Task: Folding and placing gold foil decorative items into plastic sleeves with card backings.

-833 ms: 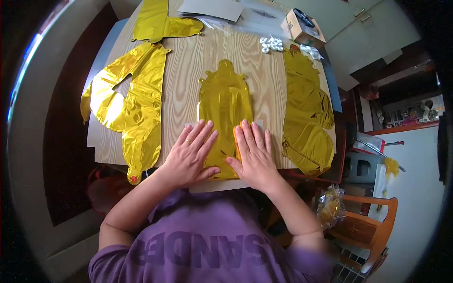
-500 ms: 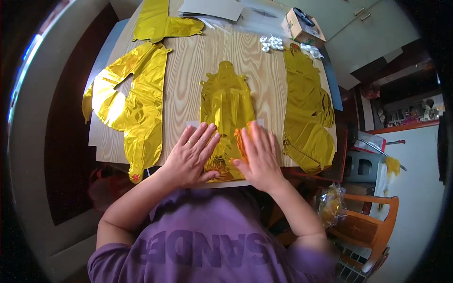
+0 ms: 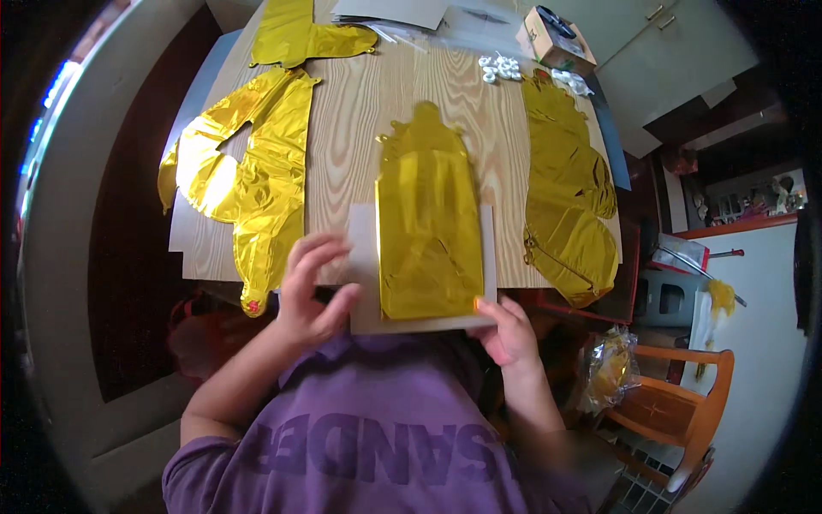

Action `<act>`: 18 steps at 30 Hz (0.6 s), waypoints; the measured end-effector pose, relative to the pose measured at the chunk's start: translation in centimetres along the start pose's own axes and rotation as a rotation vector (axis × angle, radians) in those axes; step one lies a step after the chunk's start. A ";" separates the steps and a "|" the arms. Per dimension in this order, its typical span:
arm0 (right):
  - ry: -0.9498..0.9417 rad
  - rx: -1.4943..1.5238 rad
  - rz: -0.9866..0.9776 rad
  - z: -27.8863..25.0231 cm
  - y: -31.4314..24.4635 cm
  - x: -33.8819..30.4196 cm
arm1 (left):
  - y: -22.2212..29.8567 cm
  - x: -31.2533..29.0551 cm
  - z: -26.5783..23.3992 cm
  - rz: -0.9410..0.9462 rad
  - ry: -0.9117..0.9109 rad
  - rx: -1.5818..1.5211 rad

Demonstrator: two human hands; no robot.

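A flat gold foil balloon (image 3: 428,231), folded into a long panel with a rounded tab at its far end, lies over a pale cardboard sheet (image 3: 366,248) at the table's near edge. My right hand (image 3: 507,332) pinches the near right corner of the cardboard, thumb by the foil's corner; the fingers beneath are partly hidden. Off the left side of the sheet, my left hand (image 3: 312,287) hovers with thumb and fingers apart, holding nothing.
Flat gold foil balloons lie at left (image 3: 257,163), far left (image 3: 300,38) and right (image 3: 569,188) of the wooden table (image 3: 342,120). White ribbon rolls (image 3: 499,68), a small box (image 3: 558,43) and grey sheets (image 3: 390,10) sit at the back. A wooden chair (image 3: 676,403) stands at right.
Both hands have left the foil's surface, where they were pressing flat. My left hand moved left into the air; my right moved to the cardboard's near corner. The foil's near part now lies smoother.
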State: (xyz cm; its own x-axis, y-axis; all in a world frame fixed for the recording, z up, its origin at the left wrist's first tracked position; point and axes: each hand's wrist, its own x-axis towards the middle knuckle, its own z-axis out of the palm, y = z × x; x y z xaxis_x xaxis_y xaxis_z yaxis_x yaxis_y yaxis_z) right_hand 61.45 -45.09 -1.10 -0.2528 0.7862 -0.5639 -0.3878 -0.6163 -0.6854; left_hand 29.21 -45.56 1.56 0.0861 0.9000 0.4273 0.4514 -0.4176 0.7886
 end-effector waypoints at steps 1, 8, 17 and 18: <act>-0.024 0.004 0.011 -0.3 0.2 -0.9 | 0.7 -1.9 -0.5 -0.163 0.066 -0.036; -0.057 -0.144 0.002 1.2 2.5 -6.2 | 2.2 -4.5 -1.0 -1.098 -0.157 -1.173; -0.191 -0.153 -0.133 1.0 -0.3 -1.3 | 1.9 -4.2 2.2 -1.139 -0.216 -0.974; -0.162 -0.132 -0.147 1.4 -0.3 -0.8 | 1.9 -4.3 2.1 -1.134 -0.240 -0.977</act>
State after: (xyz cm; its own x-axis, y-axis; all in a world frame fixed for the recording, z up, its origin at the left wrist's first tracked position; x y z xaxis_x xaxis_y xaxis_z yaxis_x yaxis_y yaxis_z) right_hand 60.48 -45.45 0.21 -0.3450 0.8583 -0.3798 -0.3141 -0.4869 -0.8150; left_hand 31.56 -49.97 0.24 0.2901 0.7510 -0.5932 -0.3644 0.6599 0.6571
